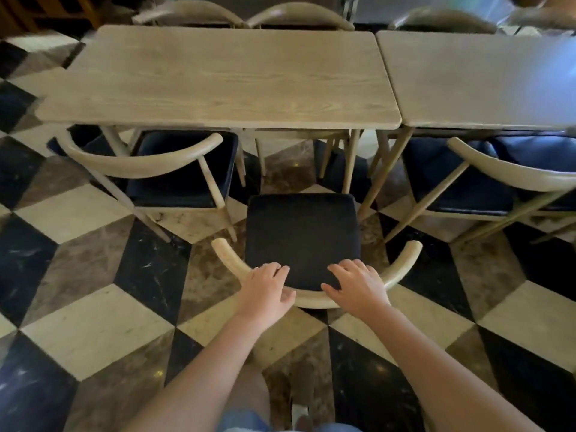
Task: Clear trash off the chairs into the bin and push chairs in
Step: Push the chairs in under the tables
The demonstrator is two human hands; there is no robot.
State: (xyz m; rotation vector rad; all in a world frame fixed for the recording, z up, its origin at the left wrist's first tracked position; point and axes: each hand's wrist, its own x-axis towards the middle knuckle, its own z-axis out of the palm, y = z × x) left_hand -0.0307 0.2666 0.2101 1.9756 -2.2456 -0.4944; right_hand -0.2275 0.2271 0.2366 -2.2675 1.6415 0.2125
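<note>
1. Nearest the camera: the person's two forearms reach forward; a strip of blue clothing and a shoe tip sit at the bottom edge, partly cut off.
2. Left hand (268, 283) lies on the curved backrest rail (311, 299) of the chair (302, 235), fingers loosely spread and draped over the rail toward the seat. Right hand (355, 283) does the same on the rail's right half. Neither looks tightly wrapped; whether the thumbs hook under cannot be told.
3. The chair stands pulled out from the worktop (218, 79), seat front just short of its near edge. No trash shows on the dark seat.
4. Handling, as judgement: rigid wooden frame, moderate weight, padded seat soft. The rail is the sound hold; legs should slide on the polished floor (93, 322), perhaps skidding or catching at tile joints.
5. Hidden: the chair's legs, under the seat; the bin, not in view; the neighbouring chairs' seats, partly under worktops.
</note>
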